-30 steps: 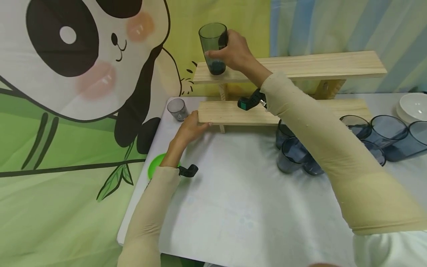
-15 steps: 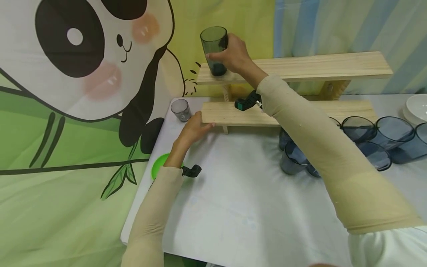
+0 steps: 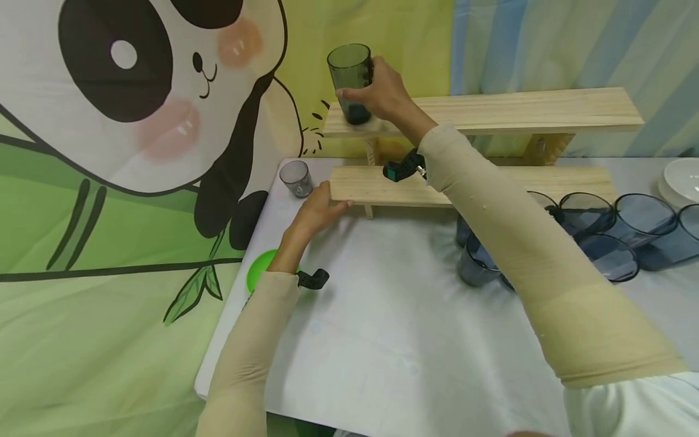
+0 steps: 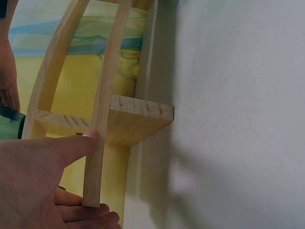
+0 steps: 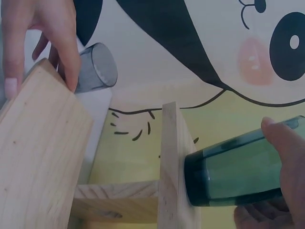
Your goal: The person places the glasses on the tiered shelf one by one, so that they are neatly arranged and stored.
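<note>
My right hand [image 3: 382, 91] grips a green-tinted drinking glass [image 3: 349, 73], thumb on one side and fingers round the other. The glass is upright, its base at the left end of the upper shelf board [image 3: 524, 109]; the right wrist view shows the glass's base [image 5: 195, 181] right against that board. My left hand [image 3: 312, 212] holds the left end of the lower shelf board [image 3: 393, 185] of the two-tier wooden rack. In the left wrist view, the left thumb [image 4: 76, 145] lies on the board's edge and the fingers curl at its end.
A small grey glass [image 3: 297, 179] stands left of the rack and a green bowl [image 3: 259, 267] sits by the left forearm. Several blue-tinted glasses [image 3: 608, 258] stand at the right, partly behind the right sleeve. White bowls [image 3: 682, 182] are at the far right.
The head view has shifted slightly. Both hands keep their holds, and the green glass stays at the upper shelf's left end.
</note>
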A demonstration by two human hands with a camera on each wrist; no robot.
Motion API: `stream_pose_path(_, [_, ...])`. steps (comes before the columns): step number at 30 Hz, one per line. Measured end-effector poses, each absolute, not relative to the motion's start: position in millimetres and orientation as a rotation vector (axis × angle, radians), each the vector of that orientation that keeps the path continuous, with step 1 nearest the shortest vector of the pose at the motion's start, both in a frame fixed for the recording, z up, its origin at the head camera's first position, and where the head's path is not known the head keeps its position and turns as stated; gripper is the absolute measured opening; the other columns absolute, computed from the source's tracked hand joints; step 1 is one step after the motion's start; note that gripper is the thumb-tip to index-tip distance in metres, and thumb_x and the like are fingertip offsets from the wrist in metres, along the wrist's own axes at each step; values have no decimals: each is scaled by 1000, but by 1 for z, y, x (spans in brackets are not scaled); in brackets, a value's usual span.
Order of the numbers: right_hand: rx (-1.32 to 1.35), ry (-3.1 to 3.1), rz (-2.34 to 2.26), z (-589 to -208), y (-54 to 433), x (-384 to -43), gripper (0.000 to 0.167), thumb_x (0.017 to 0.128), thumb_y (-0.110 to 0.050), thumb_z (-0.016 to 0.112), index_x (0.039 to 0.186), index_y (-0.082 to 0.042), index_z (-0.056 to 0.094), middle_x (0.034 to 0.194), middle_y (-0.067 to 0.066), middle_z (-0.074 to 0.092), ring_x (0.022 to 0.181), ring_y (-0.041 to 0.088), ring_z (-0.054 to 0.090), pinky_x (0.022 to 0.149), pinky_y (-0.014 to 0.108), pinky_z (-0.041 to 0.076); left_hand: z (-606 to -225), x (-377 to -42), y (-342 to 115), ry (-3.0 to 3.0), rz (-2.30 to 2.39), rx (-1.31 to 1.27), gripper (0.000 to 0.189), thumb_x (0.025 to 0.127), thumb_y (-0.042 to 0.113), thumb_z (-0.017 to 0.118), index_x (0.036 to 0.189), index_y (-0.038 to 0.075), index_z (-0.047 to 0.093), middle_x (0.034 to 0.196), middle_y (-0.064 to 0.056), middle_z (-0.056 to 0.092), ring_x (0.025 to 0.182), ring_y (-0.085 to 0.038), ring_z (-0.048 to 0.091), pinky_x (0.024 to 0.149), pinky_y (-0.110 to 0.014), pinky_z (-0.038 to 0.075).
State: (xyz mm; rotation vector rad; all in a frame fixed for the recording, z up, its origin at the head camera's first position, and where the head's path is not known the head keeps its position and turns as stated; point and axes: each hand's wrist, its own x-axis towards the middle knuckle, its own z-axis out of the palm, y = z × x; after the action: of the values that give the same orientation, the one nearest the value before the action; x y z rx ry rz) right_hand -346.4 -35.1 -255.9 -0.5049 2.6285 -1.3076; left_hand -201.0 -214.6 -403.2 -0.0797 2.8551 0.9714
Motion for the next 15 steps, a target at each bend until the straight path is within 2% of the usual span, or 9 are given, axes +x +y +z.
stream_pose_path(6, [-560,2599,-1139,-254,-12,-347,109,93,-63,69,170,-13,11,173,10,28,157,24,33,125,37,33,-403,-204,-215,2861,975,-54,72,104,35,68,156,-4,37,152,-26,51,142,-38,50,119,-51,38])
stream_pose_path(10, [-638,2626,-995,-250,18,-347,106,96,-64,65,170,-9,12,173,14,25,157,32,32,126,47,32,-401,-206,-214,2860,962,-57,71,104,35,69,154,-5,38,150,-27,52,139,-38,52,117,-52,40])
stream_pose_path(15, [-732,2674,-865,-245,69,-342,100,100,-60,63,168,-3,16,171,21,28,155,39,33,125,56,30,-399,-204,-218,2847,940,-84,73,104,36,68,155,-6,37,150,-27,52,138,-38,53,116,-52,41])
